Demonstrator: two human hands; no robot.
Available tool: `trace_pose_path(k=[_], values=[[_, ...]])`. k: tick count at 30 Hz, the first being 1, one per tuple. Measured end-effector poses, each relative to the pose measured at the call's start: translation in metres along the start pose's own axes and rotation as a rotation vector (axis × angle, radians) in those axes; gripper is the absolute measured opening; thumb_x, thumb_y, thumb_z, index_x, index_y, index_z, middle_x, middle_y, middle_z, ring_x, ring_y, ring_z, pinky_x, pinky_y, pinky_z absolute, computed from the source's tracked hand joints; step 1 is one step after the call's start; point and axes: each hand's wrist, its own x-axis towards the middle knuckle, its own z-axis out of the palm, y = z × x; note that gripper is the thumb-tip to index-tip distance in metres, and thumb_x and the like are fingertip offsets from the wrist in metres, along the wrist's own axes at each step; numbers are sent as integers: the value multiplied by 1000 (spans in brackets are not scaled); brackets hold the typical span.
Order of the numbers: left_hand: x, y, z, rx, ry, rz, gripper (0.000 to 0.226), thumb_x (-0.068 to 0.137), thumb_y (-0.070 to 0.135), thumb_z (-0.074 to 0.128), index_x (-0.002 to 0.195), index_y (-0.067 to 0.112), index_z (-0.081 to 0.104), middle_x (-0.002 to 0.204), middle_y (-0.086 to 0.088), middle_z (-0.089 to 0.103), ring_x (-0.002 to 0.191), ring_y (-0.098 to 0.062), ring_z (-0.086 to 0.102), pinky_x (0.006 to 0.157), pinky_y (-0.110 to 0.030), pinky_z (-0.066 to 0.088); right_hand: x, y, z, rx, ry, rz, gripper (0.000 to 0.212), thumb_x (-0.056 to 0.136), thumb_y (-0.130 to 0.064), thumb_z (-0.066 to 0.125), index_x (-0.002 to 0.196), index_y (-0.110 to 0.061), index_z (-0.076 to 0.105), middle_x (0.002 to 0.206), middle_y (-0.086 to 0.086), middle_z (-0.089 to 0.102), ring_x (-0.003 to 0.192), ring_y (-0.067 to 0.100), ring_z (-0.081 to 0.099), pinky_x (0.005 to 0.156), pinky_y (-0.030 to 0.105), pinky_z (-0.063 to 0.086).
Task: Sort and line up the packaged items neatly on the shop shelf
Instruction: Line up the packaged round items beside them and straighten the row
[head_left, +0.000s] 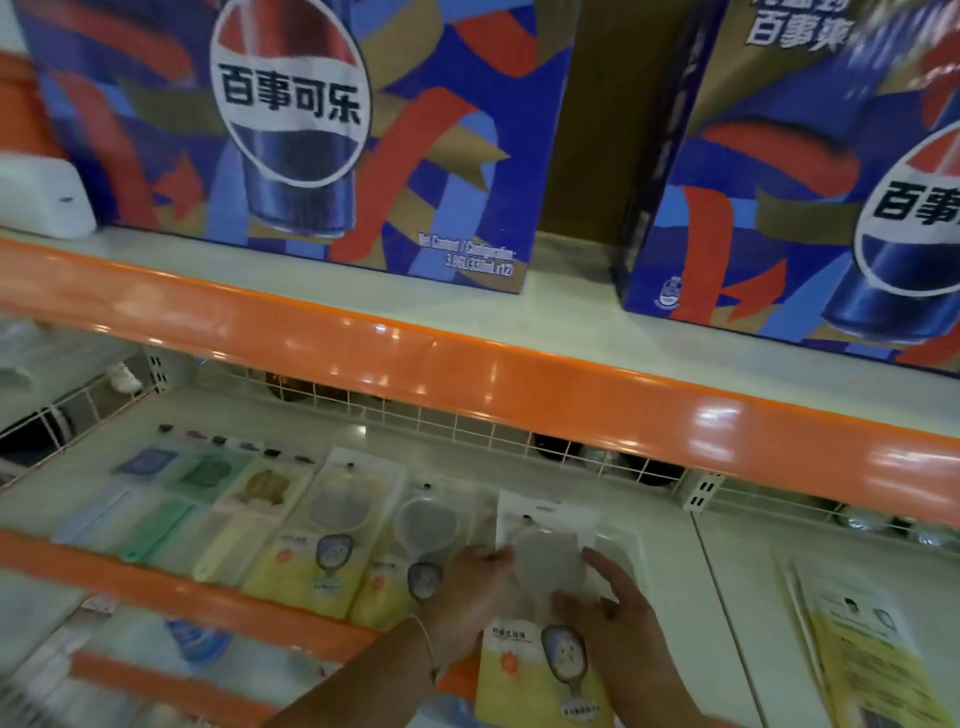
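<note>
Both hands are holding one packaged item (545, 613), a white-and-yellow card with a clear round scoop, over the front of the lower shelf (675, 551) at about 6 o'clock. The left hand (467, 587) is gripping its edge at 9 o'clock of the pack; the right hand (613, 608) is pinching it at 3 o'clock. A row of packs (291, 525) is lying flat toward 9 o'clock. Cola cartons (322, 130) are standing on the upper shelf at 12 o'clock.
</note>
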Motion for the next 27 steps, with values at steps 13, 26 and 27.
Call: trace_pose_path(k=[13,26,27], values=[[16,-52,-82,866,125,734,31,91,37,31,101,25,57,97,3,61,84,-13,60,65,-27,49,34,-5,30,-129,140,-57,54,73,2,75,117,-26,58,116,4,61,88,13,62,70,25,51],[23,-87,-83,1137,45,718,50,93,47,24,128,21,50,147,1,41,145,-21,21,116,-45,24,40,7,56,-737,235,-141,39,87,-30,60,125,-21,57,97,5,54,79,24,61,72,33,52],[24,-88,-83,1136,46,725,50,93,48,25,128,22,50,146,1,42,145,-22,22,115,-46,25,40,9,58,-762,244,-148,40,89,-31,59,127,-20,56,98,4,49,76,24,59,70,31,50]])
